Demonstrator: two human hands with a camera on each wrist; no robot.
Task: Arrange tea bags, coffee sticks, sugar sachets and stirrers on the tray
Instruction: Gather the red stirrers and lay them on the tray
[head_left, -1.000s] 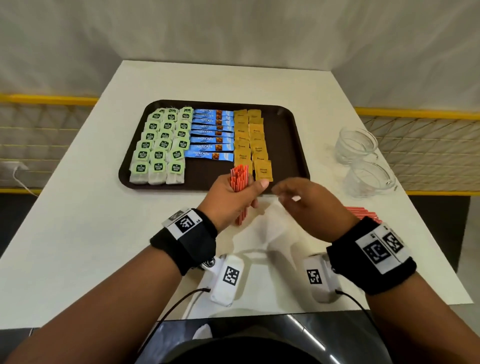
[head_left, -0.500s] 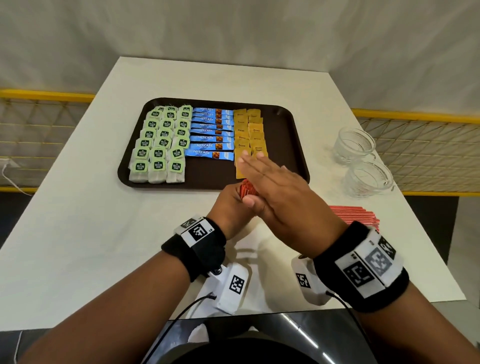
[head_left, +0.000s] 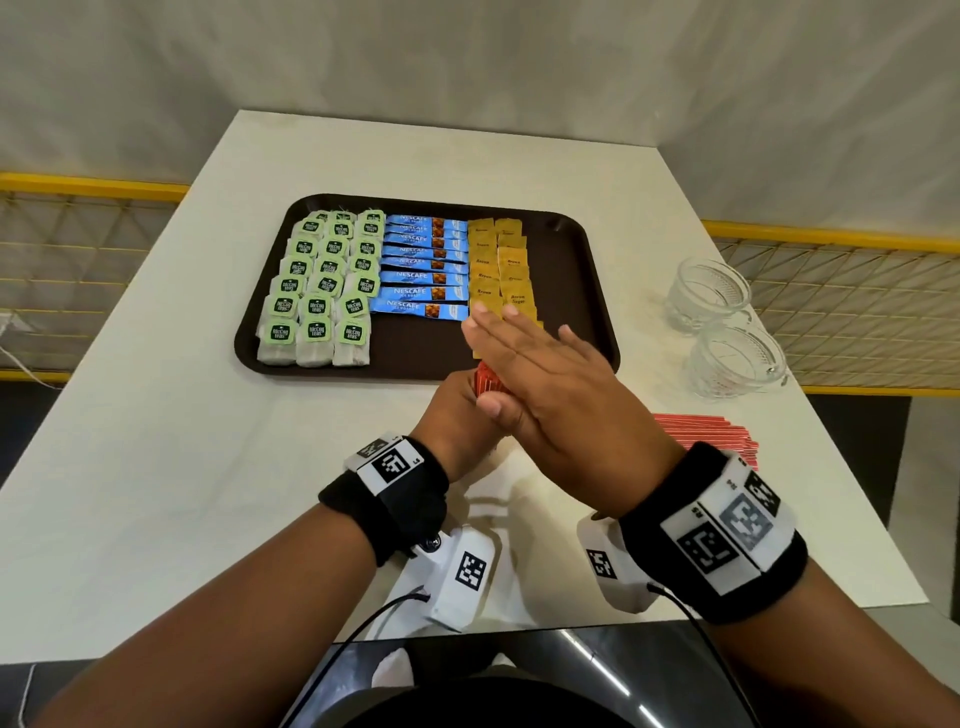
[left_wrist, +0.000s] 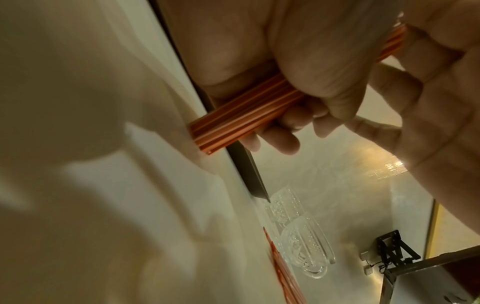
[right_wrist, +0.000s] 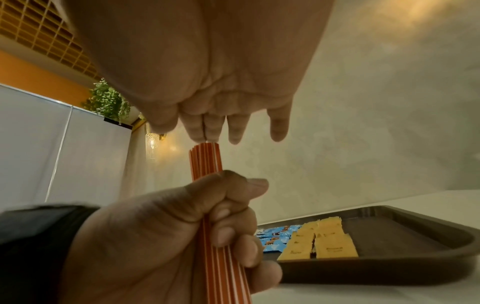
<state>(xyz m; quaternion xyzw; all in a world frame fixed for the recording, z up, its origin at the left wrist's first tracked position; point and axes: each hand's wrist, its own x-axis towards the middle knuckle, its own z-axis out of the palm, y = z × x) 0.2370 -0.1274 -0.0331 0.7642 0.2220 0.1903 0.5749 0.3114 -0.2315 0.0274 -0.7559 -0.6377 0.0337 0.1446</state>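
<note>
The white rectangular surface (head_left: 156, 467) carried the dark brown plastic tray (head_left: 587, 291), still bare at its right side. Just in front of the tray, the left hand (head_left: 452, 410) had its grip clamped on an upright bundle of orange-and-white striped stirrers (right_wrist: 206, 158). The right hand (head_left: 545, 384), fingers straight, pressed flat on the bundle's top; too hard a tap could splay the stirrers across the yellow sugar sachets (head_left: 511, 275).

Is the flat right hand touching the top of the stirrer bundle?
Touching. The right wrist view shows the right hand fingertips meeting the stirrer bundle top, no gap.
</note>
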